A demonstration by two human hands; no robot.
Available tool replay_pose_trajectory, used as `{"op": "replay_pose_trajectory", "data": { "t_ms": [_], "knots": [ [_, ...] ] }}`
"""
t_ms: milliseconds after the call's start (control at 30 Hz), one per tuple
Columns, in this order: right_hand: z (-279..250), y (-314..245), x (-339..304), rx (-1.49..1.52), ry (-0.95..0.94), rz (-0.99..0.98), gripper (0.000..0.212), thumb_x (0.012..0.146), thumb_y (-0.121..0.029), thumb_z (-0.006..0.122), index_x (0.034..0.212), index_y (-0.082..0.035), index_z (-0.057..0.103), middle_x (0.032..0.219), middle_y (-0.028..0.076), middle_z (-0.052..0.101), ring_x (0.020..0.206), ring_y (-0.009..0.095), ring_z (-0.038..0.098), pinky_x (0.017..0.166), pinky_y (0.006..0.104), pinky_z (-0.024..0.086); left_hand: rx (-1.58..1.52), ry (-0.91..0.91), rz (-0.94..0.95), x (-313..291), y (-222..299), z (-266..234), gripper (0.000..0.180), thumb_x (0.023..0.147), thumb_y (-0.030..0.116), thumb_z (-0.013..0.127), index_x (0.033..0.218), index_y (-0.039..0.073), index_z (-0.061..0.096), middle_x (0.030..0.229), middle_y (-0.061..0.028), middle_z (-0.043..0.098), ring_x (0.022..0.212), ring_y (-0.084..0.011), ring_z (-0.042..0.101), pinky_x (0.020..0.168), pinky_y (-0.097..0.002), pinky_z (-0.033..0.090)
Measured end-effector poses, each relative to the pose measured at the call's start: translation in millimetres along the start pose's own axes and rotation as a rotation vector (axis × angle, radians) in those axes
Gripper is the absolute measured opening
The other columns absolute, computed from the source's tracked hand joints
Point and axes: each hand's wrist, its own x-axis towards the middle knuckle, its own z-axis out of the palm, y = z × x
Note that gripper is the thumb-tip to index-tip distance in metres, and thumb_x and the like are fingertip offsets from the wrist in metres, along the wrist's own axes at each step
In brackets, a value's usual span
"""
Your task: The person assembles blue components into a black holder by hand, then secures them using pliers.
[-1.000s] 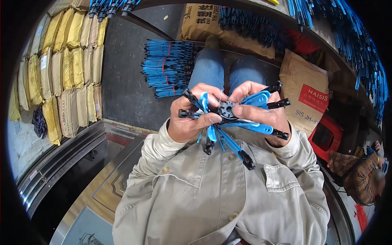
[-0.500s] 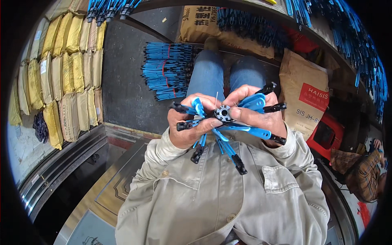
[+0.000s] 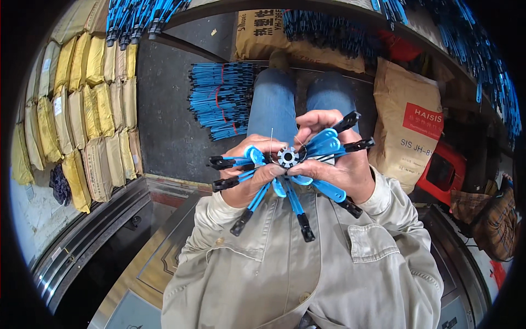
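Between my hands, in front of my lap, is a round notched hub [image 3: 287, 157], grey with a dark centre hole. Blue plastic arms [image 3: 296, 198] with black ends fan out from it on several sides. My left hand [image 3: 245, 178] is closed, its thumb pressing the hub's left edge. My right hand [image 3: 341, 171] pinches at the hub's right side, thumb along its lower edge, with blue arms [image 3: 323, 143] lying over the fingers. A thin wire [image 3: 272, 140] stands up beside the hub's left side. A second fine wire end shows near my right fingers.
Red-banded bundles of blue rods [image 3: 222, 101] lie on the dark floor left of my knees. Yellow and brown packets [image 3: 82, 118] are stacked at the left wall. A brown paper sack [image 3: 405, 126] stands right. More blue rods [image 3: 145, 22] rest along the shelf overhead.
Both hands and the hub have shifted left in the picture, and the fan of blue arms has turned a little. My right thumb now lies along the hub's lower right edge.
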Motion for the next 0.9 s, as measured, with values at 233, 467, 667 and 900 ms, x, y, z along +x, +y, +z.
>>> {"op": "replay_pose_trajectory", "data": {
  "t_ms": [233,467,667,900],
  "knots": [
    [-6,4,7,-0.074,-0.121,-0.192,0.038,0.062,-0.010,0.081,0.094,0.001,0.061,0.085,0.009,0.060,0.082,0.017,0.057,0.072,0.0296,0.047,-0.217,0.057,-0.081,-8,1,8,0.032,0.079,0.011,0.069,0.106,-0.001,0.056,0.094,-0.0128,0.061,0.085,-0.0166,0.059,0.076,-0.0297,0.047],
    [-10,1,11,-0.033,-0.185,-0.281,0.032,0.062,-0.009,0.081,0.088,-0.001,0.064,0.084,0.009,0.063,0.078,0.019,0.060,0.068,0.0293,0.047,-0.438,-0.179,-0.231,12,10,-18,0.032,0.080,0.003,0.063,0.108,-0.003,0.051,0.094,-0.0159,0.061,0.083,-0.0177,0.061,0.076,-0.0293,0.049],
    [-6,-6,7,-0.091,-0.326,-0.307,0.034,0.061,-0.018,0.082,0.084,-0.002,0.063,0.081,0.010,0.062,0.073,0.020,0.059,0.065,0.0309,0.046,-0.697,-0.847,-0.462,59,-38,-47,0.010,0.079,0.003,0.064,0.085,-0.004,0.061,0.090,-0.0172,0.061,0.080,-0.0200,0.062,0.074,-0.0298,0.051],
    [-7,-3,4,-0.102,-0.255,-0.359,0.034,0.060,-0.018,0.082,0.084,-0.002,0.063,0.078,0.010,0.063,0.069,0.020,0.060,0.063,0.0300,0.047,-0.494,-1.116,-0.087,80,-25,-27,0.012,0.072,0.007,0.073,0.069,0.001,0.064,0.078,-0.0083,0.062,0.073,-0.0159,0.059,0.064,-0.0266,0.047]
  ]
}}
